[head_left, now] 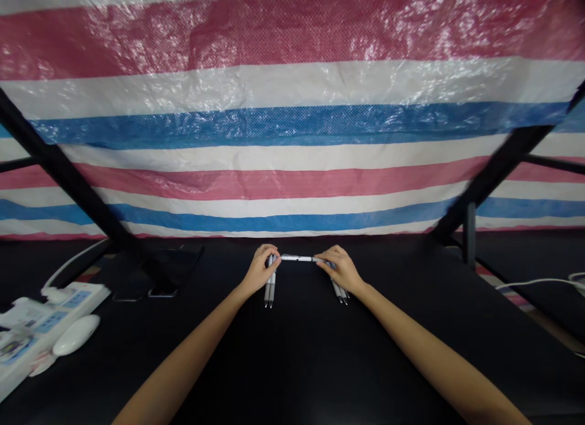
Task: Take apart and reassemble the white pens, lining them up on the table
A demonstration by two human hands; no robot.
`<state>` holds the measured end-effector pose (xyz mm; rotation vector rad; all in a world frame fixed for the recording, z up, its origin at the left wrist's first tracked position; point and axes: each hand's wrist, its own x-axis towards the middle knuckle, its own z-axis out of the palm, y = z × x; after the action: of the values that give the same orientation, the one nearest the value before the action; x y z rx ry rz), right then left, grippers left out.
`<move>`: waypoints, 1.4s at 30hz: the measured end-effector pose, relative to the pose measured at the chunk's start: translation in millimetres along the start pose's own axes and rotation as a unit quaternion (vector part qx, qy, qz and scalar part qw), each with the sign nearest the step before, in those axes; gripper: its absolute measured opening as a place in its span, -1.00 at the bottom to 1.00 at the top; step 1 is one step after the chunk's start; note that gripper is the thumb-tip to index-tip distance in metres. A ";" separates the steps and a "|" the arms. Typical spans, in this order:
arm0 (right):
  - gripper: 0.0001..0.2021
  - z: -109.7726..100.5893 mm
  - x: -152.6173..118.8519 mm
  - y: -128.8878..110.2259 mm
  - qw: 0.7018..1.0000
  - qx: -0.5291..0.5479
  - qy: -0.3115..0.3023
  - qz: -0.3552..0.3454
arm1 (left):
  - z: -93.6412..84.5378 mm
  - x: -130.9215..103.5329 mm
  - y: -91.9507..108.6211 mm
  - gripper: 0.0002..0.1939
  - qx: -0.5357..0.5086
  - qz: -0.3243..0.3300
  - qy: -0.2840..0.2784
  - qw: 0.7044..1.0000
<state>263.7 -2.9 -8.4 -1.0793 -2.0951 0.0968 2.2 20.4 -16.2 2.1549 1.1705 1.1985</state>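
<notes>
A white pen (299,258) lies crosswise between my two hands, its dark grip end to the right. My left hand (261,267) pinches its left end with thumb and fingers. On its right end, the fingers of my right hand (340,269) are closed. Below my left hand, two white-and-grey pens (270,291) lie side by side, tips toward me, their far ends partly covered by the hand. Several similar pens (339,292) lie slanted under my right hand, which hides their upper parts.
The pens are on a black table (292,352). At the left stands a white power strip (50,321) with plugs, beside a white oval object (77,335). Black frame bars slope on both sides. A striped plastic sheet (292,126) hangs behind; a white cable (539,283) runs at the right.
</notes>
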 end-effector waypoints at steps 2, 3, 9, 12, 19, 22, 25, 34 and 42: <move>-0.75 0.3 -0.2 -0.1 1.000 -0.001 -0.001 -0.003 | -0.1 0.1 -0.3 -0.94 -0.003 0.003 -0.001 1.000; -0.75 0.5 -0.4 0.2 1.000 -0.002 -0.002 -0.005 | -0.2 0.2 -0.3 -0.93 -0.005 0.005 -0.001 1.000; -0.76 2.0 -1.9 3.6 1.000 0.006 -0.005 -0.009 | -1.1 0.7 0.9 -0.76 0.005 0.000 -0.014 1.000; -0.74 1.8 -1.9 4.0 1.000 0.010 -0.005 -0.006 | -1.1 0.9 1.3 -0.75 0.005 0.000 -0.013 1.000; -0.75 1.4 -1.5 3.4 1.000 0.005 -0.004 -0.007 | -1.0 1.3 1.7 -0.87 -0.011 0.005 -0.008 1.000; -0.75 1.5 -1.2 2.9 1.000 0.003 -0.004 -0.010 | -1.6 1.3 1.9 -0.79 -0.005 0.001 -0.015 1.000; -0.75 1.5 -0.9 2.4 1.000 -0.002 -0.004 -0.015 | -1.8 1.3 1.6 -0.69 0.005 0.001 -0.016 1.000; -0.75 1.9 -1.5 3.4 1.000 0.004 -0.003 -0.004 | -0.2 1.6 1.3 -0.84 0.007 0.011 0.006 1.000; -0.77 2.7 -2.1 4.7 1.000 -0.004 -0.006 -0.009 | -0.8 0.9 2.5 -0.66 0.021 0.011 -0.006 1.000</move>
<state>265.8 -0.6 -13.3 -1.0682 -2.1161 0.0856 3.0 19.7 -13.6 2.2089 1.1804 1.1789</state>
